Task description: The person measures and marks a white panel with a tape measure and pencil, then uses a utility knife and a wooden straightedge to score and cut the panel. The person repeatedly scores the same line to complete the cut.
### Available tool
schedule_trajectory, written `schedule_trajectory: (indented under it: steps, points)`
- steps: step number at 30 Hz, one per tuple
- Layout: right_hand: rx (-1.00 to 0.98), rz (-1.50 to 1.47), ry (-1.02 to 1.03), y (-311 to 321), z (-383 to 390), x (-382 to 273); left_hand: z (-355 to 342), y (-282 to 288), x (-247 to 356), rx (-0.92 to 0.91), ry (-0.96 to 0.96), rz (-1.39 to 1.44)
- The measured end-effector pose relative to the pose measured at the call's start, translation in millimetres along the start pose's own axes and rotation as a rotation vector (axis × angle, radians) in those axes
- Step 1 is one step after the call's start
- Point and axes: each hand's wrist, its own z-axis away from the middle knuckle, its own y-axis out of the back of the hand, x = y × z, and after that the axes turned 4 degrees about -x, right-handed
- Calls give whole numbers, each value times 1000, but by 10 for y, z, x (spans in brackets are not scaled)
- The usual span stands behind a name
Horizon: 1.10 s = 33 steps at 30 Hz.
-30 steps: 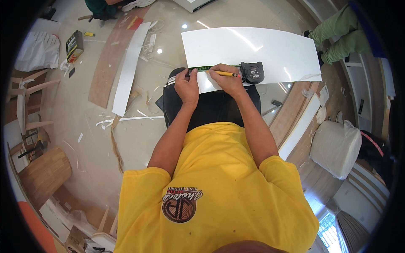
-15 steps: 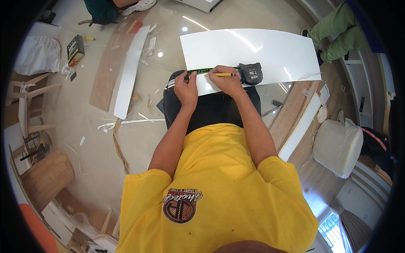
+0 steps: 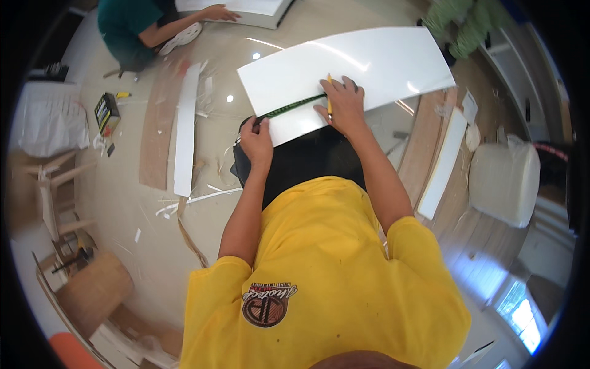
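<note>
The person wears a bright yellow, short-sleeved cloth T-shirt [image 3: 332, 264], its loose yellow sleeves [image 3: 415, 243] ending above the elbows. A round brown-and-black printed emblem [image 3: 264, 309] with pale script and small red-and-dark lettering sits on the chest, and tiny dark spots [image 3: 338, 336] dot the fabric nearby. Below are plain black trousers [image 3: 307, 160]; the left hand [image 3: 256, 142] and right hand [image 3: 347, 106] are bare.

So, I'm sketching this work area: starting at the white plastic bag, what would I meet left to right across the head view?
White plastic bag, small box, brown board, narrow white board, left hand, measuring tape, right hand, another narrow white board, plastic-wrapped bundle.
</note>
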Motion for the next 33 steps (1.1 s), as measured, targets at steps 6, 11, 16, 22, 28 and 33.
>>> schedule_trajectory:
  steps: [6,11,16,22,28,33]
  points:
    - [187,-367,103,124,291,281,274,456,66,-110,10,73]
    - [323,-366,-427,341,1664,652,468,719,113,-231,310,209]
    - [-38,-297,-1026,-420,3426,1490,318,365,76,-425,434,371]
    - [-303,-249,-1023,-1145,4011,860,20,425,126,-523,481,170]
    - [-103,-70,-1483,-1453,4573,329,-142,340,194,-558,555,135]
    - [-148,-51,-1435,-1207,4691,549,-223,488,104,-599,619,79]
